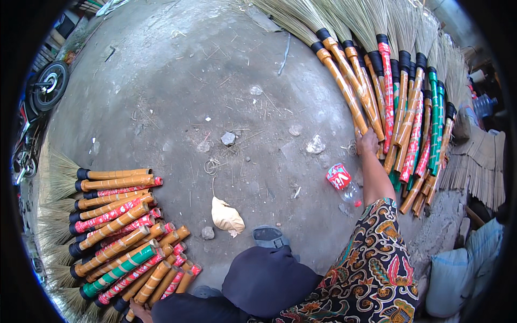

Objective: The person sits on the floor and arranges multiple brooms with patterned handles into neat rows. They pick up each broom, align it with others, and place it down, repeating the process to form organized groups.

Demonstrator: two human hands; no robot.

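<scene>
At the right, my right hand is closed around the lower end of a grass broom's tan, tape-wrapped handle. This broom is at the left edge of a large pile, its bristles pointing away from me. Down at the lower left, my left hand is partly cut off beside my leg. Its fingers seem to wrap a tan broom handle in a second pile. Handles there are tan, red-patterned or green, with black collars and bristles to the left.
Between the piles, the grey ground holds a dry leaf, stones and a clear plastic bottle with a red label. My sandalled foot is near the front. Motorcycles stand far left; stuffed sacks lie at right.
</scene>
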